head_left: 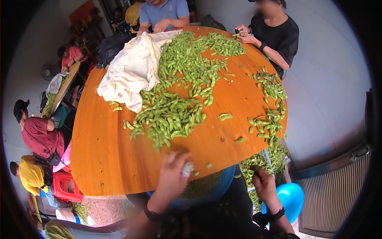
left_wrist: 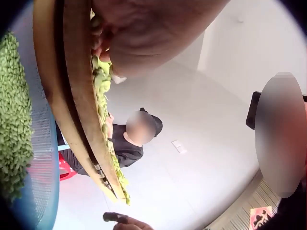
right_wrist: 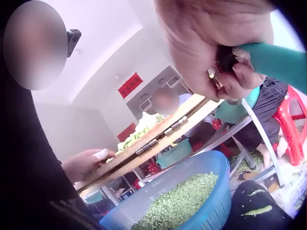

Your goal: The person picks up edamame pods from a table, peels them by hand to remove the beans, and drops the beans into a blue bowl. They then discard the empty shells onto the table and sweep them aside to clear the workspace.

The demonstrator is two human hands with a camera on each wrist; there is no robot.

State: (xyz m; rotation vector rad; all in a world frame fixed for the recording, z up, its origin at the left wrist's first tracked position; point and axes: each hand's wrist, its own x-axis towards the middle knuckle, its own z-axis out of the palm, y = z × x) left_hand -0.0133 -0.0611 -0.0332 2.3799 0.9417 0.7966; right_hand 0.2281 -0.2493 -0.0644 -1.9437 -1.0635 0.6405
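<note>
My left hand (head_left: 174,171), blurred, is over the near part of the round wooden table (head_left: 111,159), with white tape round one digit. Its fingers are loosely bent, just short of a heap of green edamame pods (head_left: 171,115). Beyond the table's right edge, my right hand (head_left: 266,189) hangs with bent fingers and a dark-covered digit. In the right wrist view a teal strip (right_wrist: 278,62) shows beside those fingers; no pod shows in them. Below the table edge, a blue basin (right_wrist: 218,201) holds shelled green beans (right_wrist: 177,201).
A cream cloth (head_left: 131,71) lies left of the pods. More pods (head_left: 272,91) line the right edge, and shells (head_left: 254,161) lie below it by a bright blue basin (head_left: 292,201). Two people sit across the table; a red stool (head_left: 65,187) stands at left.
</note>
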